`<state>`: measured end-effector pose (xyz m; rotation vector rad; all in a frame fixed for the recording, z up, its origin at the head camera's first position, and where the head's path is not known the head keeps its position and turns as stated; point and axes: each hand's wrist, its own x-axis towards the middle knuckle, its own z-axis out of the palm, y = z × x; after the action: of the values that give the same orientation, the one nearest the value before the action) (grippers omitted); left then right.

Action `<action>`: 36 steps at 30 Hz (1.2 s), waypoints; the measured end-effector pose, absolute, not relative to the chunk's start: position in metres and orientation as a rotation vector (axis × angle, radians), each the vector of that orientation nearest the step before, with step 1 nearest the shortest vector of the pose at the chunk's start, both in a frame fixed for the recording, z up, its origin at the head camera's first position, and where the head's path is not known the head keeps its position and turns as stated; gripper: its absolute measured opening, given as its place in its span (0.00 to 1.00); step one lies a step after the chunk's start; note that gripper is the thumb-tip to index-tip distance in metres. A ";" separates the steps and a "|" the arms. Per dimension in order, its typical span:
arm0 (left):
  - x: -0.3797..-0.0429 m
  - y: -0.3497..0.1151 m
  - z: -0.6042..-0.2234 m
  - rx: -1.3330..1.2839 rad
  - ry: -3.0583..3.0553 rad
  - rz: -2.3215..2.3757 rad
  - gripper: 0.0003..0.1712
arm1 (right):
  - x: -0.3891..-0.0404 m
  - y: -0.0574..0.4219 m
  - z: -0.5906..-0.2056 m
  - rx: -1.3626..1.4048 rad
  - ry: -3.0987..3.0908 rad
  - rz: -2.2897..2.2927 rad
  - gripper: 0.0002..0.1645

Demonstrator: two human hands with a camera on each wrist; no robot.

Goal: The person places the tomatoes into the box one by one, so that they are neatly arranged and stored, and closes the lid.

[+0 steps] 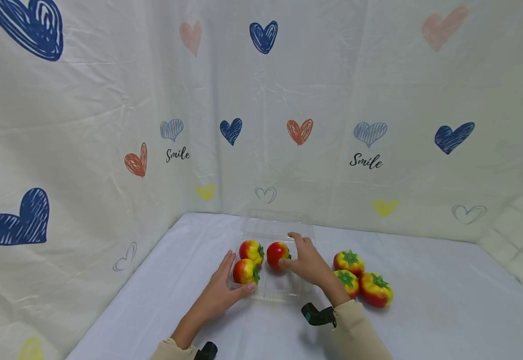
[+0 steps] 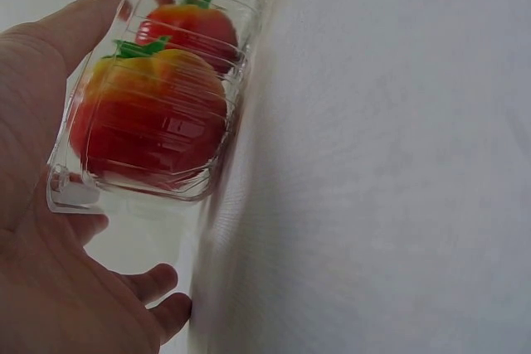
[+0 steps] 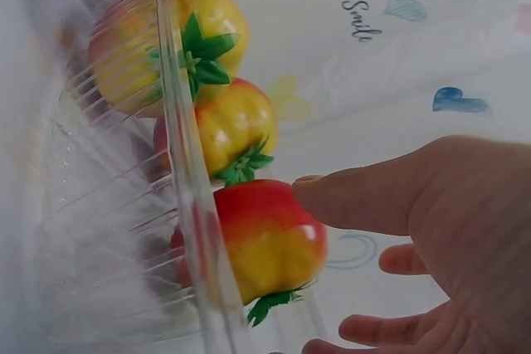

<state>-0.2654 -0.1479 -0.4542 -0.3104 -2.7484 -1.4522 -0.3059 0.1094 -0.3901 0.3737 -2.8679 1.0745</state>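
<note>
A clear plastic box [image 1: 268,292] with its lid raised holds three red-and-yellow fruits with green leafy tops. Two of them, a front fruit [image 1: 244,272] and a rear fruit [image 1: 251,251], sit along the left side. The third, a redder fruit [image 1: 278,255], sits right of them. My right hand [image 1: 308,262] spreads over the box's right side, its thumb on the redder fruit [image 3: 270,238] and its other fingers apart from it. My left hand [image 1: 221,287] rests at the near-left corner, fingers straight along the left wall, thumb [image 2: 87,18] on the near rim.
Right of the box stand three more such fruits: a rear one [image 1: 349,262], a front one [image 1: 376,290] and one partly behind my right wrist [image 1: 347,282]. The clear lid [image 1: 277,222] leans back toward the heart-printed curtain [image 1: 324,175]. A white cloth [image 1: 441,295] covers the table.
</note>
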 end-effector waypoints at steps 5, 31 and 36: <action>-0.264 -0.148 -0.453 -0.320 -2.739 -1.461 0.65 | -0.306 0.112 -0.389 0.388 -2.848 1.066 0.48; -0.266 -0.150 -0.455 -0.342 -2.735 -1.457 0.65 | -0.282 0.160 -0.356 0.392 -2.823 1.023 0.48; -0.266 -0.151 -0.457 -0.367 -2.721 -1.465 0.64 | -0.277 0.170 -0.352 0.373 -2.835 0.993 0.49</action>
<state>-0.2664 -0.1512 -0.4567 -0.3666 -2.7209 -1.4650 -0.2772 0.1704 -0.3520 0.3732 -2.8354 0.9931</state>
